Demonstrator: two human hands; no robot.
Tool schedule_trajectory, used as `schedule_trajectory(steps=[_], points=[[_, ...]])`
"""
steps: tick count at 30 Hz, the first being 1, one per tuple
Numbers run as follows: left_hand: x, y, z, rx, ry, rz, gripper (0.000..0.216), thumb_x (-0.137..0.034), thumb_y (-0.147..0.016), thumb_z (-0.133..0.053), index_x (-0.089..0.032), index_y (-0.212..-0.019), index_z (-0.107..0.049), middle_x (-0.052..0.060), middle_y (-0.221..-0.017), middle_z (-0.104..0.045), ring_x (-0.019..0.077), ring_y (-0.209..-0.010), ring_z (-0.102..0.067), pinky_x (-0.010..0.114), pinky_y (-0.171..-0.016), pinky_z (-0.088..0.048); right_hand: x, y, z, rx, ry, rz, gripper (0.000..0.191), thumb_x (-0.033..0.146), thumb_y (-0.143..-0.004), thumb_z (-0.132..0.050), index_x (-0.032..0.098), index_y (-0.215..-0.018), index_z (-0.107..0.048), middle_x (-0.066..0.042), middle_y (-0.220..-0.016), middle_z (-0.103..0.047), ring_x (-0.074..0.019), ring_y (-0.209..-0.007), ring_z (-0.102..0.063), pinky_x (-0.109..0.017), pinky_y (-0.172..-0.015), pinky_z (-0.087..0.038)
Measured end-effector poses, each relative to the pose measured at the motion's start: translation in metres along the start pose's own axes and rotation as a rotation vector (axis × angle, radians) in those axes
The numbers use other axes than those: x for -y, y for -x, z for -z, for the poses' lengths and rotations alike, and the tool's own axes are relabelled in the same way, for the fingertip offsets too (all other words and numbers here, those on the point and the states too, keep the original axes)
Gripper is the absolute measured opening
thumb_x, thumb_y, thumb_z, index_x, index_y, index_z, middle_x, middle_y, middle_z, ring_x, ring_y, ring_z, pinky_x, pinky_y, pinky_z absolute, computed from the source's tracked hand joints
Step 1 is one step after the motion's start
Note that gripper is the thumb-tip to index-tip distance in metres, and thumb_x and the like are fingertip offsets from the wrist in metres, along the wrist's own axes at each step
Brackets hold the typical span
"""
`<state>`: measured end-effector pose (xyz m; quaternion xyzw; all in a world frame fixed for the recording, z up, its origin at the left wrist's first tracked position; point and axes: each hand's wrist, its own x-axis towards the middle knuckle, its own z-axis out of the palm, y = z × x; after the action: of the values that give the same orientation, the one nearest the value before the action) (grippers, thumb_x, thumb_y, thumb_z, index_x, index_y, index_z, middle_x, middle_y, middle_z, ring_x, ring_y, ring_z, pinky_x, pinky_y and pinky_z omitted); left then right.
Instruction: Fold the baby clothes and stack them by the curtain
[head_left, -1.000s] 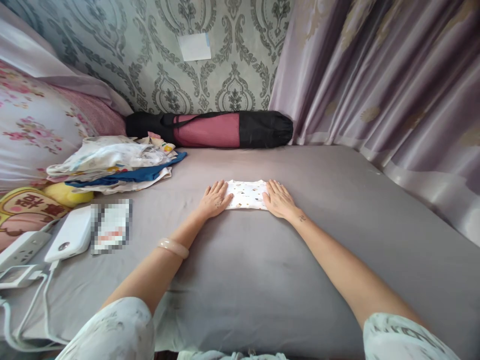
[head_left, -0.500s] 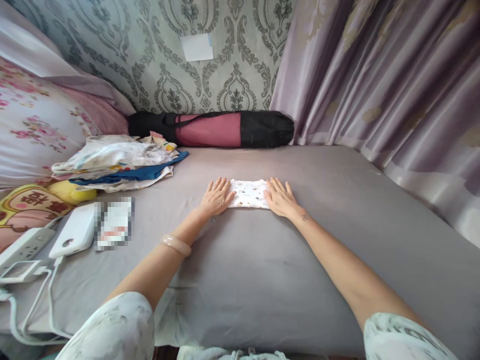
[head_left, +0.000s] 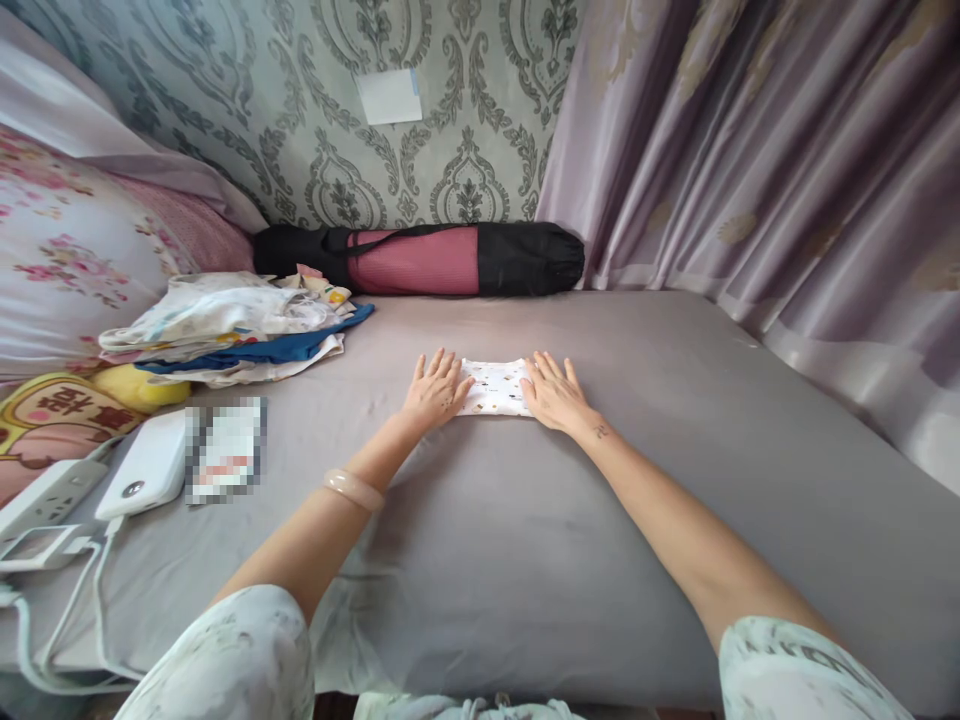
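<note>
A small folded white garment with a fine dark and brown print [head_left: 495, 389] lies flat on the grey bed sheet [head_left: 510, 560]. On its left edge rests my left hand [head_left: 436, 390], palm down, fingers stretched out and thumb on the cloth. My right hand [head_left: 553, 392] lies the same way over the right edge, fingers spread away from me. Neither hand grips the cloth; both press on it from above. The parts of the garment under my hands are hidden.
Left of my hands is a loose pile of clothes [head_left: 240, 320]. Nearer on that side are a white power bank [head_left: 146, 465], a power strip [head_left: 49, 500] with cables and a blurred packet [head_left: 226, 450]. A black and pink rolled bag [head_left: 416, 262] lies along the wall.
My right hand has slid slightly left, further over the garment's right edge. My left hand stays nearly in place. The whole view has shifted a little.
</note>
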<state>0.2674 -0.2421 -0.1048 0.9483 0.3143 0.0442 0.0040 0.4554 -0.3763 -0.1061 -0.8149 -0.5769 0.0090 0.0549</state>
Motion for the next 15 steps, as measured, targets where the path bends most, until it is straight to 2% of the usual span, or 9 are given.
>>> schedule_trajectory(steps=[4, 9, 15], points=[[-0.009, -0.001, -0.006, -0.01, 0.023, -0.088, 0.061, -0.047, -0.099, -0.017, -0.013, -0.146, -0.037, 0.011, -0.154, -0.034, 0.0255, -0.145, -0.021, 0.044, -0.119, -0.014, 0.01, -0.001, -0.008, -0.005, -0.036, 0.03, 0.061, 0.041, -0.099, -0.013, 0.012, -0.15, -0.031, -0.01, -0.158, -0.024, -0.0237, -0.145, -0.019, -0.045, -0.118, -0.012], [-0.004, -0.001, -0.02, 0.023, 0.043, -0.074, 0.061, -0.047, -0.1, -0.015, -0.015, -0.149, -0.031, 0.01, -0.156, -0.029, 0.0259, -0.144, -0.023, 0.045, -0.118, -0.016, 0.01, 0.0, -0.018, 0.011, -0.043, 0.033, 0.059, 0.041, -0.099, -0.016, 0.015, -0.151, -0.03, -0.009, -0.158, -0.024, -0.0247, -0.145, -0.02, -0.045, -0.117, -0.014], [-0.008, -0.001, -0.009, 0.059, 0.038, -0.07, 0.06, -0.047, -0.099, -0.016, -0.016, -0.148, -0.033, 0.01, -0.156, -0.029, 0.0267, -0.144, -0.024, 0.047, -0.117, -0.017, 0.011, -0.003, -0.01, 0.059, -0.056, 0.018, 0.06, 0.04, -0.099, -0.016, 0.014, -0.15, -0.031, -0.01, -0.158, -0.024, -0.0255, -0.145, -0.02, -0.047, -0.117, -0.014]])
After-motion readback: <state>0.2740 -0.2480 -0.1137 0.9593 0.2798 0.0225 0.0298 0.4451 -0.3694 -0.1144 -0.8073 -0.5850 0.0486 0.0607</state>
